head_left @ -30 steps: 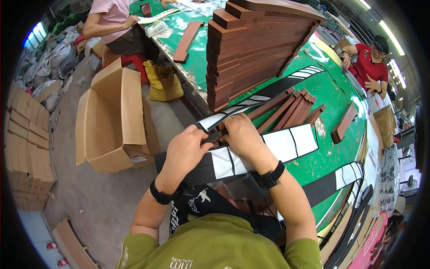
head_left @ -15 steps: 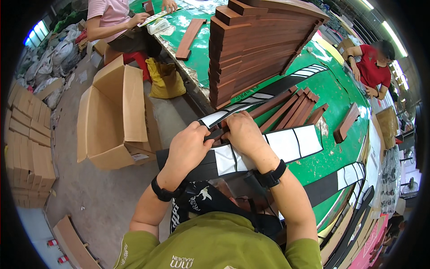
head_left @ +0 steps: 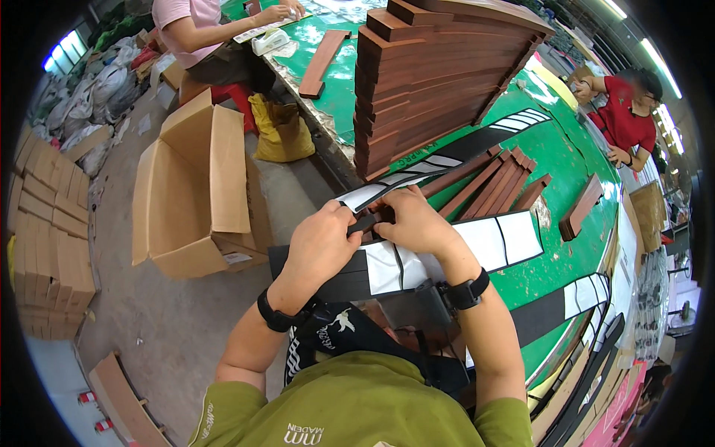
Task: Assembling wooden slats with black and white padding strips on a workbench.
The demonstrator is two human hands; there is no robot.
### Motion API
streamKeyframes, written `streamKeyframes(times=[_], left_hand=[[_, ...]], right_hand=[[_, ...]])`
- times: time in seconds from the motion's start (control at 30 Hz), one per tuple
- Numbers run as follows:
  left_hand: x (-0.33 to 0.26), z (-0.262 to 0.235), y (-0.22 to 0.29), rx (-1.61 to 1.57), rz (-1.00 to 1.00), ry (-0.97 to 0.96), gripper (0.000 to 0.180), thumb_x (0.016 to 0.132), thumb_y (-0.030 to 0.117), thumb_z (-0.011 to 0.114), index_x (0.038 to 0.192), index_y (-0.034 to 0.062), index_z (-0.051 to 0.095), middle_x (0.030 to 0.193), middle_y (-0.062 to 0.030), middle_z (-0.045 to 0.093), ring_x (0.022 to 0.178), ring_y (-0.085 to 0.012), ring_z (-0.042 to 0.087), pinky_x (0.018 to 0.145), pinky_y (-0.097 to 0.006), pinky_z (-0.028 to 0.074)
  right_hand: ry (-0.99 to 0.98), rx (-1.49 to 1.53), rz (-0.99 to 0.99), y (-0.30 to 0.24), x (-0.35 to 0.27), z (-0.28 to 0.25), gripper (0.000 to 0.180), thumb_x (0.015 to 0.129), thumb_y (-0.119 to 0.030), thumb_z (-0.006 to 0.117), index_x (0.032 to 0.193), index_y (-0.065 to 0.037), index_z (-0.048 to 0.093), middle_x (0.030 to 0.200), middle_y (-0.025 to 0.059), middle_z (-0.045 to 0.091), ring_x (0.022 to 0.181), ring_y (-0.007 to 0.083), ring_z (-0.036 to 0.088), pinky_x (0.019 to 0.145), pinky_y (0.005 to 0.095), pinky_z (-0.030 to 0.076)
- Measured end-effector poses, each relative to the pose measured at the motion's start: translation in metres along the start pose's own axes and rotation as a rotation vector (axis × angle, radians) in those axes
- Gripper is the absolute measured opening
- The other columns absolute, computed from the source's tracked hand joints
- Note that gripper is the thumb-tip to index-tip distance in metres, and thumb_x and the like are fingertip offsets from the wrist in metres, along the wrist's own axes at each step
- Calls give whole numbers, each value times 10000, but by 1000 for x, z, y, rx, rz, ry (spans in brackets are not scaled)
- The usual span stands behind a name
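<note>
My left hand (head_left: 322,242) is closed, thumb and fingers pinching a short black strip (head_left: 363,224). Facing it, my right hand (head_left: 418,223) has its fingertips curled at the strip's other end. Just beyond my fingers lies a long black band with white patches (head_left: 439,161), running away to the right. Below my hands a wider black band with white panels (head_left: 488,242) spans the table edge. Several reddish-brown wooden slats (head_left: 488,186) lie between the two bands, their near ends partly hidden by my right hand.
A tall stack of curved brown slats (head_left: 439,89) stands on the green table (head_left: 573,257). An open cardboard box (head_left: 186,201) and a yellow sack (head_left: 283,134) are at the left. One person in pink (head_left: 190,30) works at the far left, another in red (head_left: 629,119) at the right.
My hands stay close together on the black strip, with only slight shifts. The person in red has raised one hand; the person in pink has brought both hands together. The whole view has shifted slightly.
</note>
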State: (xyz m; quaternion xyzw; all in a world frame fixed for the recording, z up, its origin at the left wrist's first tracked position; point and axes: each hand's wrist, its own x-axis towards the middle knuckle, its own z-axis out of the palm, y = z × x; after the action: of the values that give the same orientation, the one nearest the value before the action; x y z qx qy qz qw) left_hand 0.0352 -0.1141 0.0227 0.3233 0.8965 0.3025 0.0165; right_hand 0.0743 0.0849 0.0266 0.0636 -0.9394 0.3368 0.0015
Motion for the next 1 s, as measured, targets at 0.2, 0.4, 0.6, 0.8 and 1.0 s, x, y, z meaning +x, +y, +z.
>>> streamKeyframes(times=[0.2,0.4,0.6,0.8,1.0], left_hand=[[-7,8,-3,0,-3,45,219,798,153,792,936,9,702,929,-133,631,776,-304,674,703,-409,536],[-21,4,-1,-93,-57,112,262,823,167,791,1022,21,702,968,-125,648,801,-308,679,704,-402,534],[-26,17,-12,-121,16,201,225,833,128,778,1008,18,689,954,-115,657,792,-288,702,681,-365,554],[-26,19,-11,-68,81,261,163,834,93,759,953,21,674,932,-115,649,767,-280,699,662,-364,553],[-26,19,-15,-79,103,276,177,836,93,755,976,17,678,947,-119,657,729,-294,677,649,-369,540]], right_hand=[[-11,-156,79,0,3,6,482,902,-461,663,900,15,740,978,206,717,1033,362,631,1072,467,364],[-10,-70,75,4,4,2,461,882,-440,692,887,17,748,909,209,715,990,385,627,1054,466,376],[37,-54,60,3,2,4,440,871,-424,710,866,15,748,902,207,714,976,384,624,1032,457,383],[55,-57,43,4,2,9,425,867,-416,712,872,7,754,903,202,717,980,383,623,1037,458,381],[51,-89,42,0,4,6,443,856,-429,710,867,12,754,904,217,716,963,395,633,1010,455,398]])
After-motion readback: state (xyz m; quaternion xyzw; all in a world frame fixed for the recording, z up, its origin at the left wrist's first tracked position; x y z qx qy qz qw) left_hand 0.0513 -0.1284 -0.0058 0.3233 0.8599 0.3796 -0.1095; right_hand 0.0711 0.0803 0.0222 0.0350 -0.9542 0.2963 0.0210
